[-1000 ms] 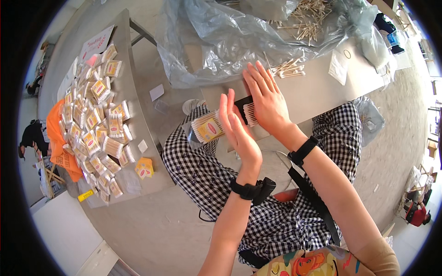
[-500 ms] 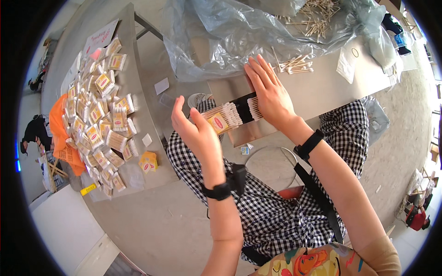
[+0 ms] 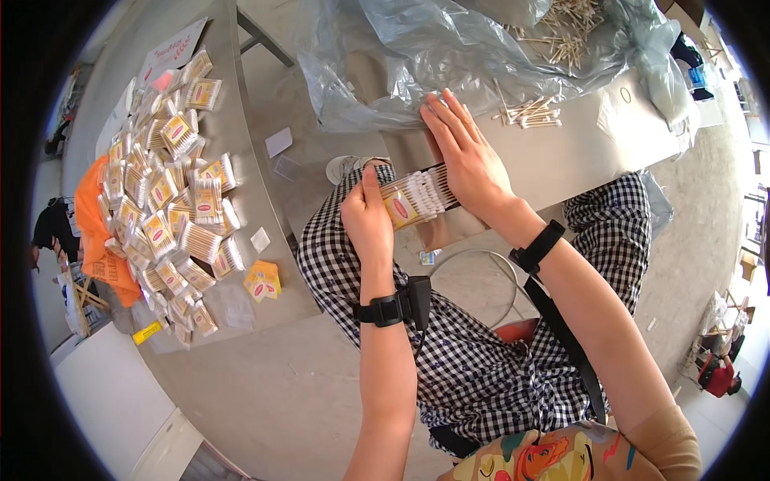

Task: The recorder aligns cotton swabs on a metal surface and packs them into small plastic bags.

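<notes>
A pack of cotton swabs (image 3: 423,195) with a yellow-and-white card lies across the near edge of a metal table, over my knees. My left hand (image 3: 369,220) is closed around its left end, thumb up. Across its right end, my right hand (image 3: 472,164) lies flat with fingers stretched out and close together. Swab sticks run in under the right palm, where their ends are hidden. A little dark surface shows beside the right fingers. Loose cotton swabs (image 3: 531,114) lie just beyond the right hand.
Many filled swab packs (image 3: 164,192) are heaped on the left table, beside an orange bag (image 3: 103,232) and several yellow cards (image 3: 263,280). A large clear plastic bag (image 3: 417,64) with more loose swabs (image 3: 569,32) covers the far side. A rubber band (image 3: 626,94) lies at the right.
My left hand has moved from open beside the pack to a grip on its left end. The black gap between the pack and the swabs under my right hand has closed up.
</notes>
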`<state>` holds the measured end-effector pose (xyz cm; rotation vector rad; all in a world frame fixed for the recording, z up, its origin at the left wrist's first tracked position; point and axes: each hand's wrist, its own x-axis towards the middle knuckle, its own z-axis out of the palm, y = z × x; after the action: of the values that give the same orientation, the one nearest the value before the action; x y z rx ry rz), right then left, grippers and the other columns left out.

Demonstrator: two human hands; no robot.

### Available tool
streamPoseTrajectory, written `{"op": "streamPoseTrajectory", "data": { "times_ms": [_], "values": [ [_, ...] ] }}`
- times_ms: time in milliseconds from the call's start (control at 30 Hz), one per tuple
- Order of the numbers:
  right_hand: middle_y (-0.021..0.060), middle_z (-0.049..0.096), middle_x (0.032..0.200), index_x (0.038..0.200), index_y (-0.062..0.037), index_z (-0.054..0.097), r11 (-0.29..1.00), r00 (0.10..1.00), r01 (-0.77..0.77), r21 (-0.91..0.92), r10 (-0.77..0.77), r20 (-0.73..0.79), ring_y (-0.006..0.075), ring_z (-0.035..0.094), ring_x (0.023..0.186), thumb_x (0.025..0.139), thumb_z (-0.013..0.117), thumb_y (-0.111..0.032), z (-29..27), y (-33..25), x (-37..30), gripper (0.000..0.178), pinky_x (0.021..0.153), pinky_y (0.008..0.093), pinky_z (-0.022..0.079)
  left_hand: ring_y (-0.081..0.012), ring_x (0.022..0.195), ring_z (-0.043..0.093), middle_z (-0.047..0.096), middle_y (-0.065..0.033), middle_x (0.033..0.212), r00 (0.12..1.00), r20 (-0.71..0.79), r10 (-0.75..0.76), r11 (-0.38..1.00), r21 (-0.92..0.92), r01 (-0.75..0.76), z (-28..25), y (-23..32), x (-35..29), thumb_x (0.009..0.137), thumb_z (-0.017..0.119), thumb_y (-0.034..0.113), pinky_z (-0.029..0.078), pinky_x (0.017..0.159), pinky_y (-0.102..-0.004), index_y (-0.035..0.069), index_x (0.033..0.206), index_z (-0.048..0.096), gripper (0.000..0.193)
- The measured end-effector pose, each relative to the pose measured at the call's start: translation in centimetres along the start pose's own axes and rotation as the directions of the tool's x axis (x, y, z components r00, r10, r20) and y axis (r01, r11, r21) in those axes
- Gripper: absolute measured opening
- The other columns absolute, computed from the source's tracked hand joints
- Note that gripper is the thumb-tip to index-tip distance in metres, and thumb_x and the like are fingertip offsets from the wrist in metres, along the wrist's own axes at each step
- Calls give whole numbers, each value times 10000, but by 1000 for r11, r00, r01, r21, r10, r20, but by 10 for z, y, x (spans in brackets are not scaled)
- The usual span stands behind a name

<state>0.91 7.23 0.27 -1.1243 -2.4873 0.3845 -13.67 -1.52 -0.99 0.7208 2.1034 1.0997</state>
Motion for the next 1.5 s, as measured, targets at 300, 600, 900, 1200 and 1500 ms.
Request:
{"op": "streamPoseTrajectory", "data": {
  "times_ms": [300,600,900,1200,1500],
  "values": [
    [132,378,1475,1391,-20,406,973,997,-30,227,47,-69,298,250,1433,808,472,64,19,-24,9,593,1145,386,315,-239,506,452,540,-170,580,993,-79,91,996,32,-89,0,7,-6,994,521,359,382,524,-377,-58,762,610,486],
    [130,458,1425,1353,-24,463,659,964,-102,746,249,-88,280,331,1403,977,452,-81,19,-57,10,381,1111,375,332,-295,549,532,585,-167,637,994,-43,101,990,102,-96,-6,16,-7,995,509,322,422,558,-389,-15,843,638,392],
    [171,474,1385,1352,34,436,-11,806,-44,999,590,42,244,400,1347,1047,379,-334,-2,-24,-32,481,1147,369,299,-272,1110,552,589,-135,1202,893,186,410,850,278,-448,-54,40,-39,786,761,134,416,994,-394,72,1210,570,469],
    [142,470,1395,1365,5,440,146,855,-190,971,510,90,233,399,1338,1039,399,-333,11,-59,-30,472,1106,337,300,-286,1141,544,592,-73,1200,710,480,515,543,458,-704,-54,48,-29,651,783,30,326,1109,-494,77,1214,598,594],
    [145,395,1467,1428,-22,370,42,876,-170,985,464,132,233,314,1397,1038,394,-330,8,-77,-32,497,1145,354,232,-277,1043,565,586,-75,1117,723,491,487,626,381,-680,-47,50,-26,643,783,23,499,869,-369,58,1197,623,578]
  ]
}}
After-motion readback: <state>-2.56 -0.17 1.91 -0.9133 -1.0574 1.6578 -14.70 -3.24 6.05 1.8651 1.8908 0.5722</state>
